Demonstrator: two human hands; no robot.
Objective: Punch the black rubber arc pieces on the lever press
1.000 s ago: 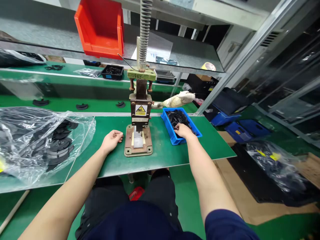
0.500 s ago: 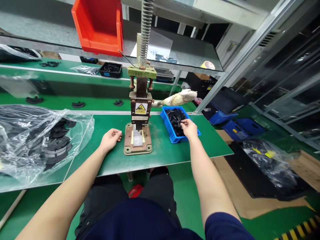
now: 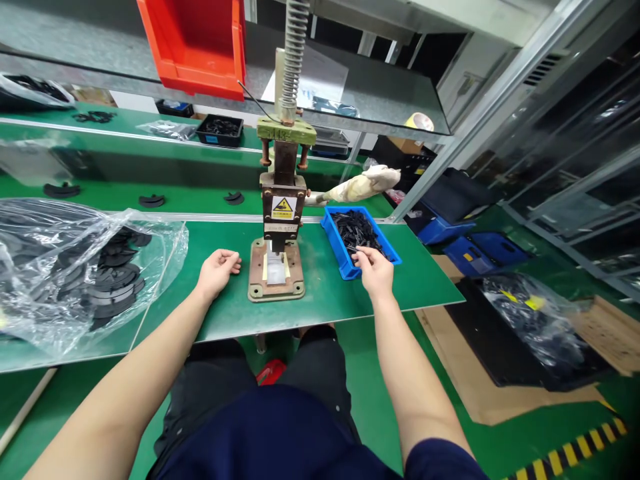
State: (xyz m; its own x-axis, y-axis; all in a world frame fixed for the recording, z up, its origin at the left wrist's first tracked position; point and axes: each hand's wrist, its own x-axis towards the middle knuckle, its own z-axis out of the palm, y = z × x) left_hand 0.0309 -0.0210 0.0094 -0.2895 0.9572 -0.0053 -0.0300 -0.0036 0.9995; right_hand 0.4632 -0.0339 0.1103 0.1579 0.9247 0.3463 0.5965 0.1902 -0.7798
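A hand press point(image 3: 283, 207) with a warning label and a tall spring stands mid-table, a pale block point(image 3: 275, 270) on its base. Left of the base, my left hand point(image 3: 219, 270) rests by the green table, fingers curled together; whether they hold anything is hidden. My right hand point(image 3: 373, 267) is over the near edge of the blue bin point(image 3: 345, 265), fingertips pinched on something small and dark that I cannot make out. Many thin black parts point(image 3: 356, 230) fill that bin. The press handle point(image 3: 363, 185), wrapped in pale material, sticks out above the bin.
A clear plastic bag point(image 3: 75, 280) of black curved pieces covers the table's left. Behind, a red bin point(image 3: 197, 50) sits on a shelf and a black tray point(image 3: 220, 131) lower down. Loose curved pieces point(image 3: 151, 201) lie beyond the table's rail. Cardboard point(image 3: 465, 373) lies at the right.
My right hand has drawn back from the middle of the blue bin toward its near left edge. My left hand stays beside the press. The view has shifted slightly.
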